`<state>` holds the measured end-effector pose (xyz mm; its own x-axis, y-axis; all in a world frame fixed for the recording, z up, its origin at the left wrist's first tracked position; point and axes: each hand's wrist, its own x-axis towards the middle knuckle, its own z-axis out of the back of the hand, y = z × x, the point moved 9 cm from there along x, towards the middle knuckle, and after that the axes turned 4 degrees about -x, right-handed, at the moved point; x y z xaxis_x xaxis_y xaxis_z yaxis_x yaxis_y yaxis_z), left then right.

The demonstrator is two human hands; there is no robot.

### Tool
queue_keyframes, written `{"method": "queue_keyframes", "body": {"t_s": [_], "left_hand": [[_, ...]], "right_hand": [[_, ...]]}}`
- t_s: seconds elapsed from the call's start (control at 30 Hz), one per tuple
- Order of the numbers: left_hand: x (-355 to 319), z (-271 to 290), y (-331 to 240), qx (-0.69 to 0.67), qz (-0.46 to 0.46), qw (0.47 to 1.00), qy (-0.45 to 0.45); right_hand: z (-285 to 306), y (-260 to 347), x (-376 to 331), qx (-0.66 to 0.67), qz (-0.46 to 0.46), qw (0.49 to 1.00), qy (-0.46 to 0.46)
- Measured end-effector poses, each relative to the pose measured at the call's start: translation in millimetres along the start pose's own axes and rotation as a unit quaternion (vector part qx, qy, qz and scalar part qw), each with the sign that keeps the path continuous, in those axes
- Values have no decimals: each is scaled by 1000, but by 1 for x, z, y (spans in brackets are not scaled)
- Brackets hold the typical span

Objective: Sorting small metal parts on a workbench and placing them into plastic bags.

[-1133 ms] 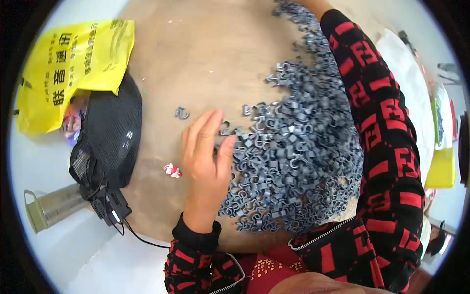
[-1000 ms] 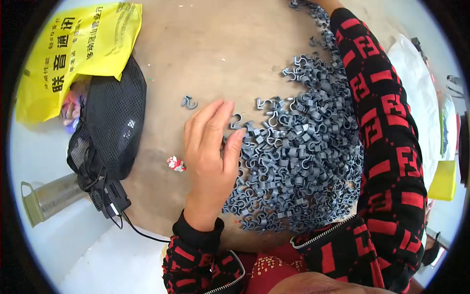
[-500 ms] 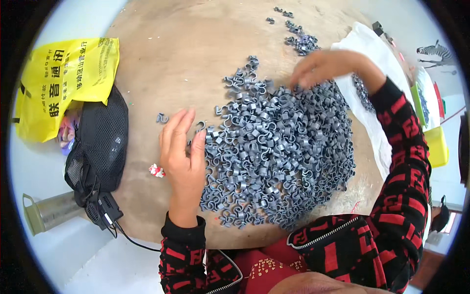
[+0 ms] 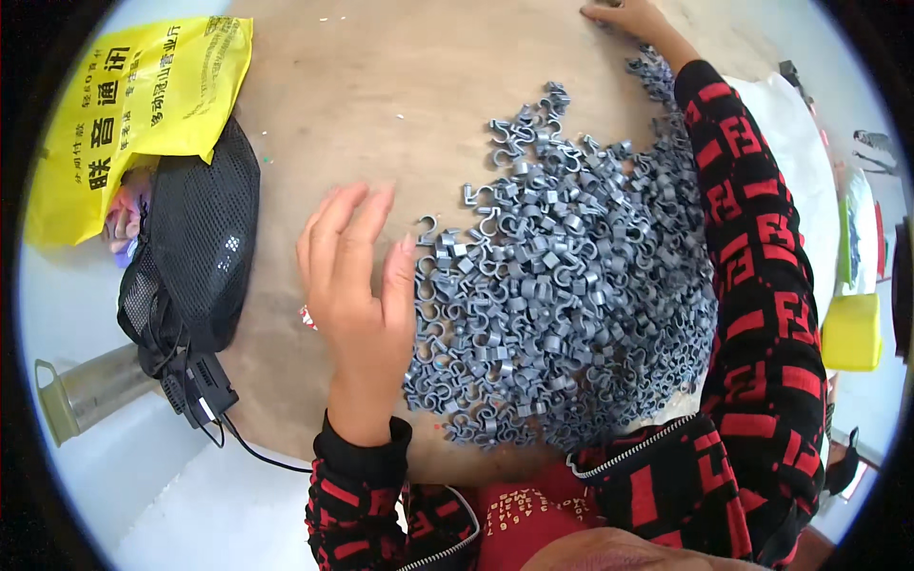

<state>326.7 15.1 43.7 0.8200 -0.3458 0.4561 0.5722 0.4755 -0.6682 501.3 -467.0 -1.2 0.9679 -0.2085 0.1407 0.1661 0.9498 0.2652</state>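
Observation:
A big heap of small grey plastic hook-shaped clips (image 4: 571,285) covers the right half of a round brown table (image 4: 400,105). My left hand (image 4: 357,276) lies flat on the table, palm down, fingers together, its edge against the left side of the heap. It holds nothing. My right arm in a red-and-black sleeve reaches across the heap, and my right hand (image 4: 624,17) rests on the table at its far edge, beyond the last clips. Whether that hand grips anything is hidden.
A yellow plastic bag (image 4: 133,105) lies at the table's left, over a black mesh bag (image 4: 200,257) with a cable and plug. A metal cup (image 4: 86,390) stands below it. A white sheet (image 4: 809,190) and a yellow box (image 4: 850,331) are on the right.
My right hand has moved from the top of the heap out to the far edge of the table. My left hand has stayed flat against the heap's left side.

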Motion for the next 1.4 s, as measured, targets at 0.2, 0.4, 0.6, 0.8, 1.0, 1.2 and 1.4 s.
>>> {"method": "queue_keyframes", "body": {"t_s": [0.2, 0.4, 0.6, 0.8, 1.0, 1.2, 1.4], "left_hand": [[3, -5, 12, 32, -16, 999, -33], [5, -19, 40, 59, -18, 997, -49], [19, -18, 86, 112, -31, 991, -68], [35, -40, 99, 118, 17, 993, -21], [48, -51, 104, 72, 23, 996, 40], [17, -117, -21, -64, -62, 974, 209], [73, -126, -21, 8, -47, 968, 246]], "right_hand": [[19, 5, -112, 10, 92, 994, 64], [25, 36, -208, -8, 46, 998, 46], [33, 80, -266, 23, 55, 997, 39], [127, 83, -347, -28, 192, 976, -97], [179, 24, -468, -260, 54, 960, -91], [182, -85, -529, -287, -91, 949, -89], [203, -99, -526, -162, -107, 968, -159]]}}
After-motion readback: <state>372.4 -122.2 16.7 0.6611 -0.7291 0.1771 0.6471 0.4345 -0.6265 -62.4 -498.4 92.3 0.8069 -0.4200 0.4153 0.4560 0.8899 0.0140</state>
